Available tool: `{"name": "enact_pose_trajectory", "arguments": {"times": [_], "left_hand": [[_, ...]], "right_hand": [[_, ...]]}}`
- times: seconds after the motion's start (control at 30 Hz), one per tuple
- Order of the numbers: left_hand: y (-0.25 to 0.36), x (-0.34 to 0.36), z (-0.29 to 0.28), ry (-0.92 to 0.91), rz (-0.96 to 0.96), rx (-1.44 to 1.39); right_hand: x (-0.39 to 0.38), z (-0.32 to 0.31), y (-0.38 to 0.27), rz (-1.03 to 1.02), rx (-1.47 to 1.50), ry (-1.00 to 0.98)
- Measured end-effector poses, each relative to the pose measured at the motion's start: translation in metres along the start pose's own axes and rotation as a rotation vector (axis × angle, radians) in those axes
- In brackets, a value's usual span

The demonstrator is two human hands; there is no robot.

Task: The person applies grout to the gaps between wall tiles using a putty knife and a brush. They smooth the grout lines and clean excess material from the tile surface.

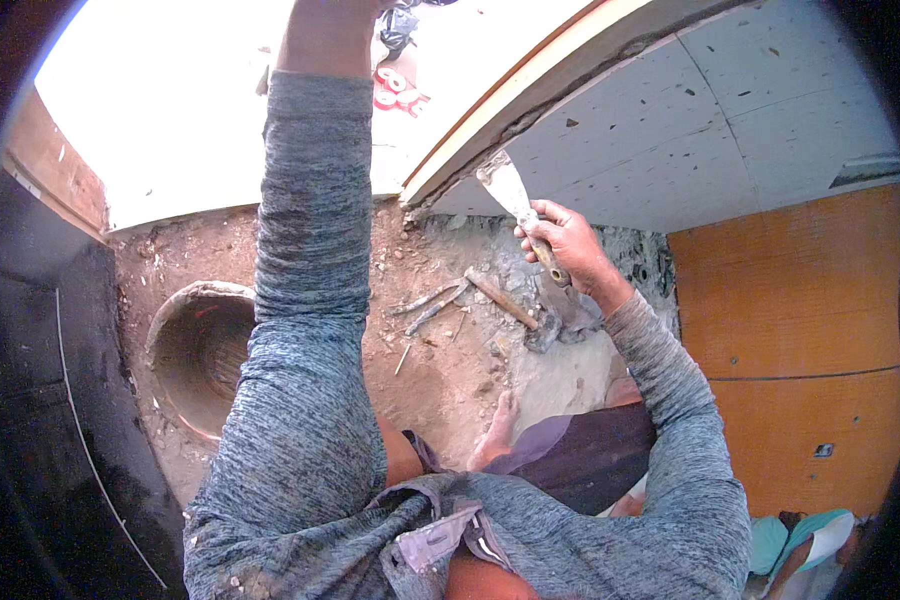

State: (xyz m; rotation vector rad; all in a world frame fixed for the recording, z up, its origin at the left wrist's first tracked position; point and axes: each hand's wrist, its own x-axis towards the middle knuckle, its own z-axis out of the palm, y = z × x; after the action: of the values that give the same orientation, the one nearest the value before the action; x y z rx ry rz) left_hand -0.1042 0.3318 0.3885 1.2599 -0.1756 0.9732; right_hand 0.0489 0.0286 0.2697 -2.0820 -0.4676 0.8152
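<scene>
My right hand [562, 245] grips the handle of a putty knife [508, 190], its grey-smeared blade pointing up beside the cream door-frame edge [450, 160]. My left arm reaches up past the top edge, so that hand is out of sight. Below the putty knife, a wooden-handled hammer [500, 295] lies on the dusty ground, with pliers [435, 312] beside it and a grey lump or tool partly behind my right hand.
A round, cement-caked basin [185, 360] sits at left beside a black panel [50, 430]. An orange board [790, 290] and pale tiled surface [730, 110] fill the right. Red objects [395, 90] lie beyond the threshold. Another person [800, 540] is at lower right.
</scene>
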Motion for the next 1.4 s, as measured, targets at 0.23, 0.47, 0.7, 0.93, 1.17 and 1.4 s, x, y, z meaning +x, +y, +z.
{"name": "enact_pose_trajectory", "arguments": {"times": [0.23,0.47,0.7,0.93,1.17,1.4], "left_hand": [[0.043,0.007,0.016,-0.056,-0.061,0.029],[0.058,0.001,0.031,-0.036,0.112,0.334],[0.053,0.001,0.039,0.046,0.235,0.259],[0.049,0.011,0.035,0.049,0.186,0.332],[0.046,0.009,0.02,-0.123,0.072,0.363],[0.065,0.007,0.038,-0.039,-0.132,0.429]], "right_hand": [[-0.015,-0.013,-0.017,-0.501,-0.608,0.192],[-0.034,-0.034,-0.059,-0.681,-0.811,0.322],[-0.028,-0.023,-0.055,-0.678,-0.781,0.508],[-0.008,-0.002,-0.032,-0.733,-0.893,0.59],[0.003,0.02,-0.006,-0.685,-0.945,0.526],[0.017,0.035,0.015,-0.652,-0.917,0.475]]}}
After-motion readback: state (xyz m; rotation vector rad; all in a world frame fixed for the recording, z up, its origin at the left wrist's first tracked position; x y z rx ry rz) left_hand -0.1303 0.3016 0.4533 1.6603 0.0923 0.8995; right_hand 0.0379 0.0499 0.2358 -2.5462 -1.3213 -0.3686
